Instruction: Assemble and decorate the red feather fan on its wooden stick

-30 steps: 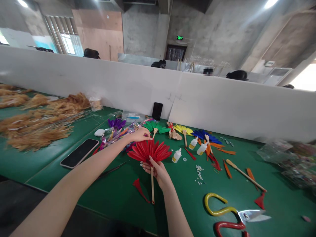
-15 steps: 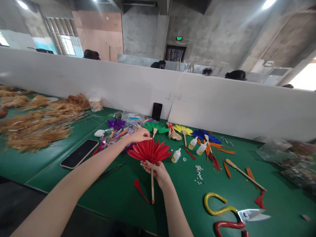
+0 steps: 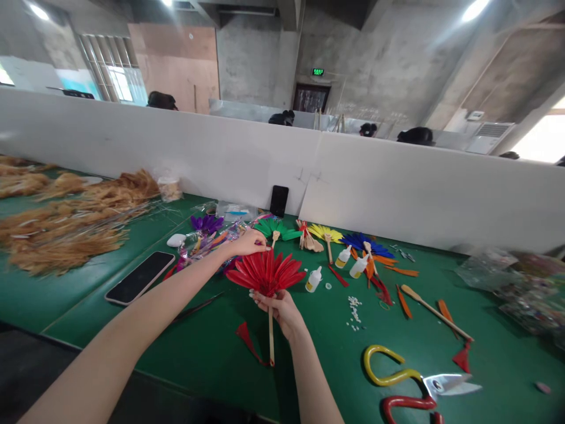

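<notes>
A red feather fan (image 3: 269, 272) with a thin wooden handle and a red tassel (image 3: 248, 340) is held above the green table. My right hand (image 3: 279, 307) grips it where the feathers meet the handle, thumb in front. At the fan's top edge, my left hand (image 3: 249, 242) has its fingers pinched together on the tip of a red feather. Behind the fan lie a green feather fan (image 3: 274, 228), a yellow feather fan (image 3: 325, 233) and a blue feather fan (image 3: 364, 242). Small glue bottles (image 3: 313, 279) stand right of the red fan.
Scissors (image 3: 424, 383) lie front right, near a wooden stick with a tassel (image 3: 435, 309) and scattered white beads (image 3: 354, 311). A phone (image 3: 140, 278) and tweezers (image 3: 198, 307) are at left, dried grass bundles (image 3: 66, 229) farther left. A white partition (image 3: 220, 153) borders the table's back.
The whole view has shifted slightly. Both hands keep their places on the red feather fan, with almost no visible movement.
</notes>
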Tool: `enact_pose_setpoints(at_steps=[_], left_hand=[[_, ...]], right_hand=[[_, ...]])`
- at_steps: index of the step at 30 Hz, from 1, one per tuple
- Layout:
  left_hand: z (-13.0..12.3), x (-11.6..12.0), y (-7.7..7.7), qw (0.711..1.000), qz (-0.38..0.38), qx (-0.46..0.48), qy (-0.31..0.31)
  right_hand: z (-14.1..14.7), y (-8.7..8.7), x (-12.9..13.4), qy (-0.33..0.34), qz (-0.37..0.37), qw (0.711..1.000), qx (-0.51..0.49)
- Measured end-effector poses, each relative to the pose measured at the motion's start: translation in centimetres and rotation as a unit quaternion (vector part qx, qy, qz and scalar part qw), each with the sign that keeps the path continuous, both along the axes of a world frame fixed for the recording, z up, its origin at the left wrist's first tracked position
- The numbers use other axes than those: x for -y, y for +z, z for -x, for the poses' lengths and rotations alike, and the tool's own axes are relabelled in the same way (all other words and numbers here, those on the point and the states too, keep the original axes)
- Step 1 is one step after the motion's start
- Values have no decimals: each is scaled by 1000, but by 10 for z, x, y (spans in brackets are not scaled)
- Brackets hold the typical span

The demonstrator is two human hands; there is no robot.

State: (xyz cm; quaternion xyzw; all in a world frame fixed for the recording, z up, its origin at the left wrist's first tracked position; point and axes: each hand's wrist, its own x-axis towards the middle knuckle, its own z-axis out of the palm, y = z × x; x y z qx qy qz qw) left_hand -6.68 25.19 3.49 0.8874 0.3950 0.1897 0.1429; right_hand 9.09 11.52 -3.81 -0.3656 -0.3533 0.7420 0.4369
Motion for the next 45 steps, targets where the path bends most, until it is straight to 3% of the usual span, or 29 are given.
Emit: enact_pose_setpoints(at_steps=[10,16,45], left_hand=[[5,-4,-6,1000,31,1,-3],[2,-6,-9,999,45,4,-19],[-9,-7,-17,999,34,13,-3]], right_hand=[[0,-6,-2,-4,8,1000,5],[3,0,0,0,7,1000,23],[5,0,0,1,19,999,27]])
